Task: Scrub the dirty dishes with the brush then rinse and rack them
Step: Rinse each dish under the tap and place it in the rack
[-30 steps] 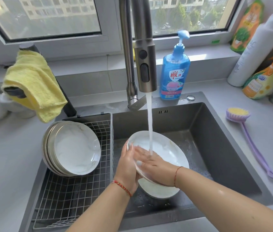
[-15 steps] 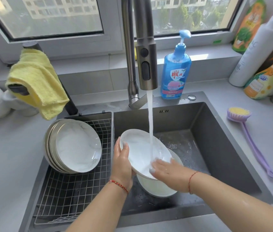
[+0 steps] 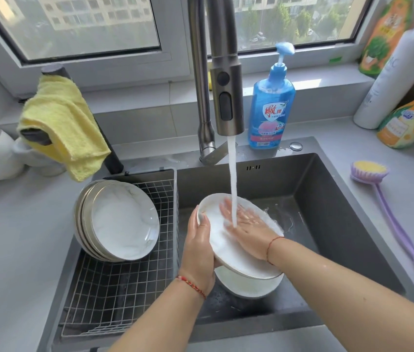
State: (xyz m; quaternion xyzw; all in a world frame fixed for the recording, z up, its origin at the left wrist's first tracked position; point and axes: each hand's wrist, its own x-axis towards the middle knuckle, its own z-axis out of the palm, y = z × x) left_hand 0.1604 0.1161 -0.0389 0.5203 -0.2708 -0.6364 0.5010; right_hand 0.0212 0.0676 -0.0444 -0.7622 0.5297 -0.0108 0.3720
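Left hand (image 3: 199, 252) grips tilted plate (image 3: 226, 250) rim; right hand (image 3: 247, 228) flat, fingers straight, pressing plate under water stream (image 3: 232, 184).

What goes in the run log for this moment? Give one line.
phase: rinse | left hand: grips plate rim | right hand: flat on plate under water stream | brush: on counter | rack: bowls stacked

— What sort of place is this?
— A home kitchen: a dark sink (image 3: 327, 189) set in a grey countertop (image 3: 10, 237), a pull-down faucet (image 3: 226, 80) running, and a wire dish rack (image 3: 124, 295) holding stacked marbled plates (image 3: 122, 219).
— Anything else?
— A blue dish-soap pump bottle (image 3: 272, 102), a purple dish brush (image 3: 388, 207), a yellow cloth (image 3: 61, 123), and a window (image 3: 94, 24) facing apartment blocks.
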